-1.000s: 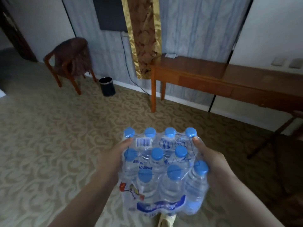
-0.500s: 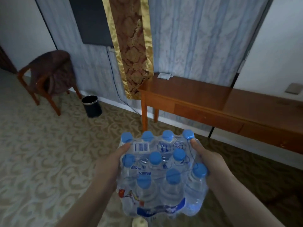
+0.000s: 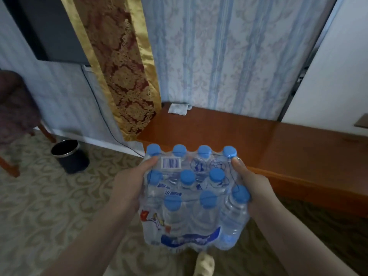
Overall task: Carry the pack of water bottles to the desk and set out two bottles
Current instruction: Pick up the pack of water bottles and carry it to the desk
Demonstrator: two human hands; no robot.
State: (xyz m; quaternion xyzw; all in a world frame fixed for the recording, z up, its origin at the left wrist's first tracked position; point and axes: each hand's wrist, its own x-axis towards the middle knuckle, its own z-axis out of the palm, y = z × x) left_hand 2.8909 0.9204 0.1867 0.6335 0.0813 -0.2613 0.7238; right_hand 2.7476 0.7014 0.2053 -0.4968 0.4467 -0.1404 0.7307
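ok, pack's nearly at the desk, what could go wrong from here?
1. The pack of water bottles is held only by side pressure from the left hand and right hand; the shrink wrap could slip.
2. The desk near edge is close in front; the pack's bottom might clip it if carried low.
3. A white paper lies at the desk's back corner; set down clear of it.

It looked like a hotel room: striped floral wallpaper (image 3: 219,56), a wall-mounted dark screen (image 3: 49,28), a gold-edged brocade hanging (image 3: 121,72), patterned carpet (image 3: 49,206), a long wooden desk (image 3: 278,148), a small black bin (image 3: 71,158) and an armchair (image 3: 14,116)
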